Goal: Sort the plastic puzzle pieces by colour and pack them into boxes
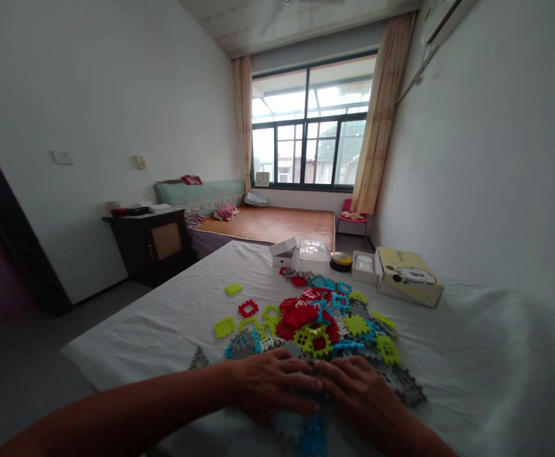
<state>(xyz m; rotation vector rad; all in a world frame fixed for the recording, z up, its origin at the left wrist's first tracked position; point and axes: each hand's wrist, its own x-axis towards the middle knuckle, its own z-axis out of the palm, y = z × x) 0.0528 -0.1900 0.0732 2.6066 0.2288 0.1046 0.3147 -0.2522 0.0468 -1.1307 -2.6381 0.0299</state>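
My left hand (277, 384) and my right hand (361, 387) meet at the near edge of a pile of toothed interlocking plastic tiles. Their fingers curve over some tiles and the fingertips almost touch; both thumbs are hidden. A blue tile (312, 438) and a pale grey tile (287, 425) show just below the hands, partly covered and blurred. Beyond my fingers lie red tiles (299, 314), lime-green tiles (356, 325) and more blue and grey ones. Dark grey tiles (408, 384) lie beside my right hand, and a grey triangular tile (199, 358) sits beyond my left forearm.
A white sheet (163, 324) covers the surface. Along its far side stand a white box (283, 252), a clear plastic container (312, 256), a round black-and-yellow tin (341, 261) and a yellow cartoon box (408, 276). Behind are a bed (277, 222) and a dark cabinet (144, 244).
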